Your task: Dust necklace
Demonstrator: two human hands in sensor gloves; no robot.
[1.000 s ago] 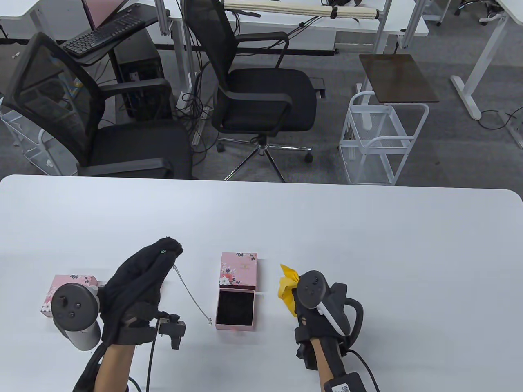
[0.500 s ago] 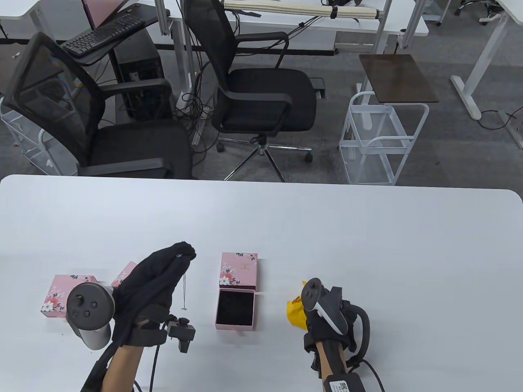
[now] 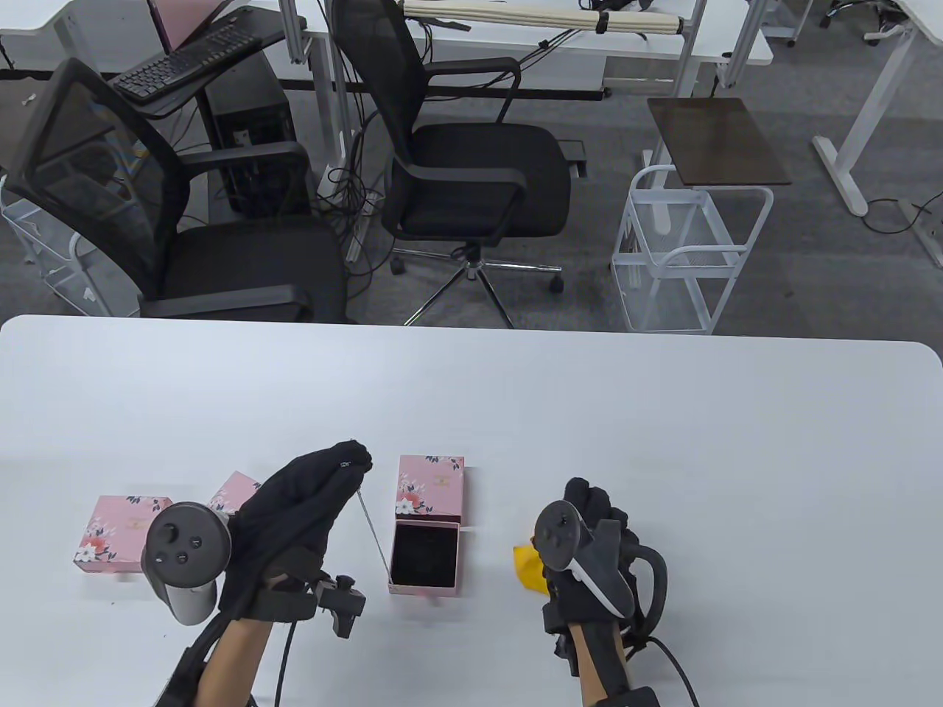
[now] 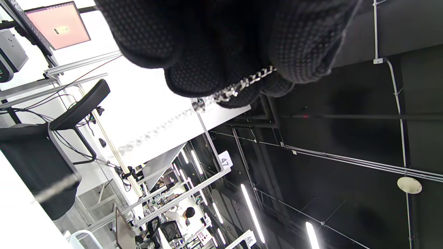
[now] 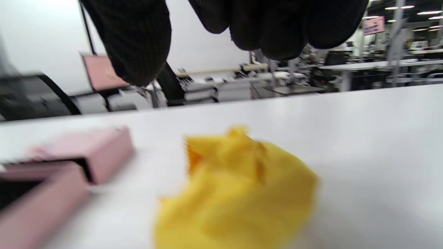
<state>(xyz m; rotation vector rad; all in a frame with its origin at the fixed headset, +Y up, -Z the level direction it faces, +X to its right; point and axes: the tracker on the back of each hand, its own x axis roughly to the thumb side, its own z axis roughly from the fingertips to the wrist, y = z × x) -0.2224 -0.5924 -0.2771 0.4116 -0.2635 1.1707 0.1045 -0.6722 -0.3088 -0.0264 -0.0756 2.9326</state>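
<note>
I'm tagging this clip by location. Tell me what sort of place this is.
Most likely an open-plan office or lab. Past the white table stand black mesh office chairs, a keyboard on a neighbouring desk, and a white wire cart. The left wrist view shows more rows of desks under strip lights.

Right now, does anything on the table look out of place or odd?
Nothing damaged. The yellow cloth lies crumpled on the table, let go, while the left hand dangles the necklace beside the open box.
</note>
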